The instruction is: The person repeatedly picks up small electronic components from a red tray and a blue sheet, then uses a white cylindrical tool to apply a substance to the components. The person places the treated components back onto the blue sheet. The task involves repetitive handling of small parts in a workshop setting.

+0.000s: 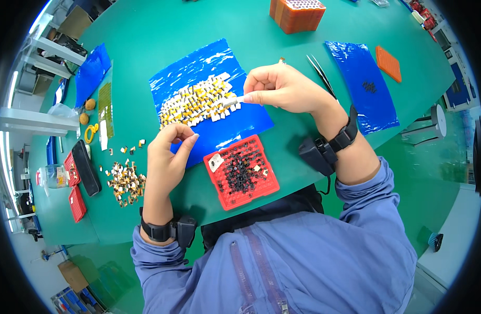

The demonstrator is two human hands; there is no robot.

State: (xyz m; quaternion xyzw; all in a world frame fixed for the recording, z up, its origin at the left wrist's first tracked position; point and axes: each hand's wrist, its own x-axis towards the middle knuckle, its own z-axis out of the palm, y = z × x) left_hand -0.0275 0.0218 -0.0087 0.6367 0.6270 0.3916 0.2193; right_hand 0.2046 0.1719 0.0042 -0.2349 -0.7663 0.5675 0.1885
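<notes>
My right hand (pixel 287 90) is closed over the right edge of a blue sheet (pixel 240 130). Between its thumb and forefinger is a small white strip (pixel 236 100). Rows of small white-and-yellow flat pieces (pixel 191 102) cover the middle of the sheet. At the sheet's lower left, my left hand (pixel 169 157) has its thumb and forefinger brought together; whatever is in the pinch is too small to make out. A red square tray (pixel 266 186) between my forearms bears many tiny black parts (pixel 240 172) and a few white bits.
Loose white-and-brown pieces (pixel 126 183) lie in a heap left of my left forearm. Tweezers (pixel 321 76) and another blue sheet (pixel 374 107) with black bits are at right. An orange tray stack (pixel 298 15) stands at the back, a black case (pixel 86 167) at left.
</notes>
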